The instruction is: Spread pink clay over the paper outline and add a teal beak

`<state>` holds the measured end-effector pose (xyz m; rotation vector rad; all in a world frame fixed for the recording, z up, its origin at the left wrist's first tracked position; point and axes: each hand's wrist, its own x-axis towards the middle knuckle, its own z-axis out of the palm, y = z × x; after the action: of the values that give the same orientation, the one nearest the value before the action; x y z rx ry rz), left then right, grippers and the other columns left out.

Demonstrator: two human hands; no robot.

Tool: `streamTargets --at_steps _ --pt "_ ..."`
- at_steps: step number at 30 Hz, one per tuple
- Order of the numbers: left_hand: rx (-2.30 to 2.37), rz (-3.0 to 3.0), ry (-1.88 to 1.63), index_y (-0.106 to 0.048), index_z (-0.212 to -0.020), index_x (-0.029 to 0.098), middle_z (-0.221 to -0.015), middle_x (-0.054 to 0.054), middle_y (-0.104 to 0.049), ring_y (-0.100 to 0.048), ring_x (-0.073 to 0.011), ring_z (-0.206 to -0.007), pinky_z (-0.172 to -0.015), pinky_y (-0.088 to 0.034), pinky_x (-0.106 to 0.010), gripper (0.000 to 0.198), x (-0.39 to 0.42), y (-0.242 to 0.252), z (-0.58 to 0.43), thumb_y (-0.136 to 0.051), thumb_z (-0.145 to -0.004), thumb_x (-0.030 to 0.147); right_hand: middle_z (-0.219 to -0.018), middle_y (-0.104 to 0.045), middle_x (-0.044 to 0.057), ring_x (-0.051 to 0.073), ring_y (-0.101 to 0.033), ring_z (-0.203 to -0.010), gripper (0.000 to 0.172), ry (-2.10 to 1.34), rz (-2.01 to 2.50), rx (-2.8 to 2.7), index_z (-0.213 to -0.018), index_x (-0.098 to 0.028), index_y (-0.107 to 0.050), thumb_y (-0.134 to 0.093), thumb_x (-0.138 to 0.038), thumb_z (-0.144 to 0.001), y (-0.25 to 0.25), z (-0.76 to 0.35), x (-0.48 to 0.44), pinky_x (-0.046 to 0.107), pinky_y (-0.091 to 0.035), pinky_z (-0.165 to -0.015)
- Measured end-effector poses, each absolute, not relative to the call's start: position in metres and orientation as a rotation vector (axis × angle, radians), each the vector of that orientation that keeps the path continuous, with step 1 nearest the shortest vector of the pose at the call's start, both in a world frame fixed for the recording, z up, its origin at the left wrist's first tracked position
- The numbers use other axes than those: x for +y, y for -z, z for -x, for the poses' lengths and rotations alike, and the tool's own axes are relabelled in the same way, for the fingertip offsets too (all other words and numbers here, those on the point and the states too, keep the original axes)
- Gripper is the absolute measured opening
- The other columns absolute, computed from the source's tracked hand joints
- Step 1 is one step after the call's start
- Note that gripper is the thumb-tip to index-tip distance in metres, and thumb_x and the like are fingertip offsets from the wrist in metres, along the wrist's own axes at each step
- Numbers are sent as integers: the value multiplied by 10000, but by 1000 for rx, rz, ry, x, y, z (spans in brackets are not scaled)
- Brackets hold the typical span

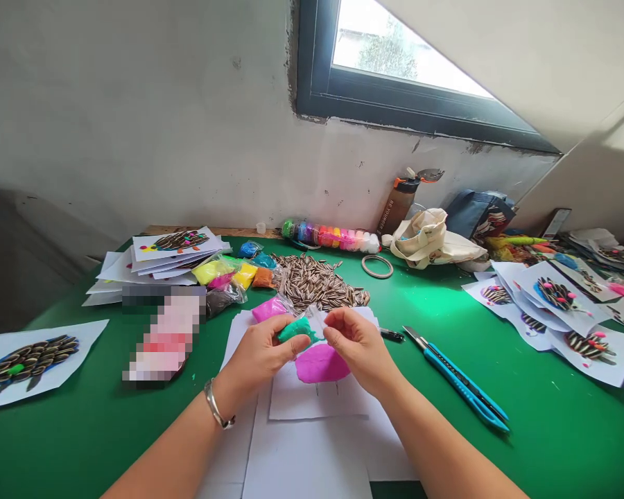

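Between both hands is a clear plastic bag of green modelling clay (296,328). My left hand (263,350) is closed round its filled end, thumb on top. With thumb and fingers pinched, my right hand (361,350) grips the bag's clear upper edge. Below them lies a white paper sheet (317,407) bearing a flat pink clay shape (322,365), with short drawn lines under it. More white sheets (301,450) are underneath. A packet of pink clay (269,308) rests just beyond my left hand.
Striped sunflower seeds (317,281) are heaped behind my hands. A blue utility knife (462,381) with its blade out and a black pen (392,335) lie to the right. Seed pictures (36,360) lie left, others (561,312) right. Clay packets (223,274), a tape roll (377,267) and a bottle (396,208) stand behind.
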<state>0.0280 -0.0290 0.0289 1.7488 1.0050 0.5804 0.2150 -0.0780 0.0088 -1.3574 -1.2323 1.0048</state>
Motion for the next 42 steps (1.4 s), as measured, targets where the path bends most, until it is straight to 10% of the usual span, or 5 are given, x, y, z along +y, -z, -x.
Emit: streamTargets --at_steps 28,36,42 --pt "1143 -1945 -579 -633 -832 193 -695 22 -592 -500 -153 -645 -603 -379 -259 221 -33 -34 -34 -559 -854 400 -851 -552 28 178 -523 -824 141 -455 1407 -1703 -738 -222 -476 -513 -116 -823 -13 -213 -86 310 -417 -733" --pt "1076 -1805 -551 -619 -842 181 -728 6 -587 -541 -160 -642 -582 -422 -261 303 -30 -34 -29 -554 -849 476 -1129 -580 61 194 -561 -1031 147 -778 1293 -1544 -979 -246 -645 -625 -216 -837 -12 -214 -83 322 -475 -824" --pt "988 -1732 -554 -591 -786 186 -689 26 -534 -525 -147 -628 -577 -430 -252 309 -33 -36 -32 -583 -839 490 -987 -616 43 186 -586 -958 96 -804 1261 -1488 -763 -224 -630 -628 -267 -849 -11 -212 -82 340 -470 -864"
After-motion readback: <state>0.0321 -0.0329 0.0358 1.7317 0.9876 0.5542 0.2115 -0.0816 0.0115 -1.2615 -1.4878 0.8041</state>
